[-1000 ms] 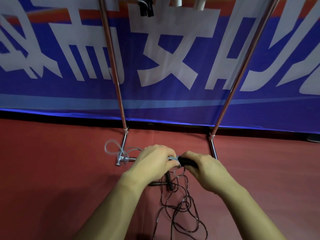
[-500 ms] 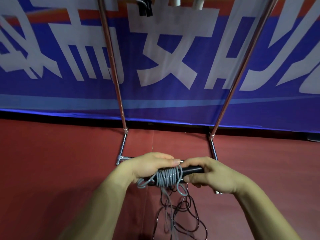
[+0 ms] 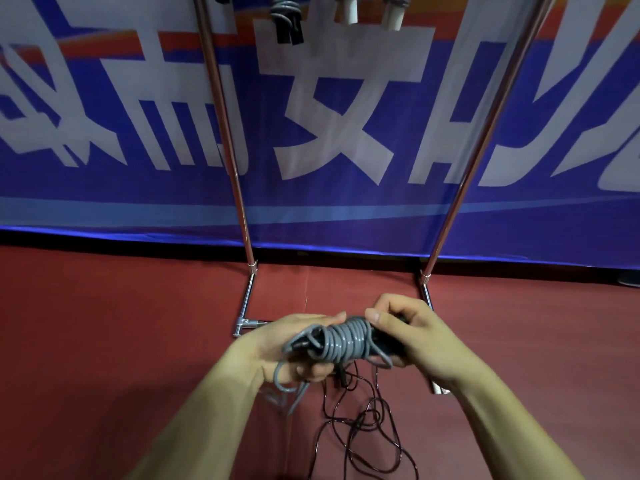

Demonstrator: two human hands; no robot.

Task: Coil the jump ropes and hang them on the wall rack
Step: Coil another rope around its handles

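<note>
Grey rope (image 3: 346,341) is coiled tightly round black handles (image 3: 385,344), which coils and fingers largely hide. The left hand (image 3: 277,348) has its grip curled under the bundle's left end. The right hand (image 3: 419,337) has its grip closed on the handles at the right end.

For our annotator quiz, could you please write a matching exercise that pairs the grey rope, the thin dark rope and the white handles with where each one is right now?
Things:
1. grey rope
2. thin dark rope
3. white handles

Places:
A. hanging at the top of the view, between the rack poles
B. wound in tight turns, held between the left hand and the right hand
C. lying loose on the red floor

Pairs: 1-B, 2-C, 3-A
</note>
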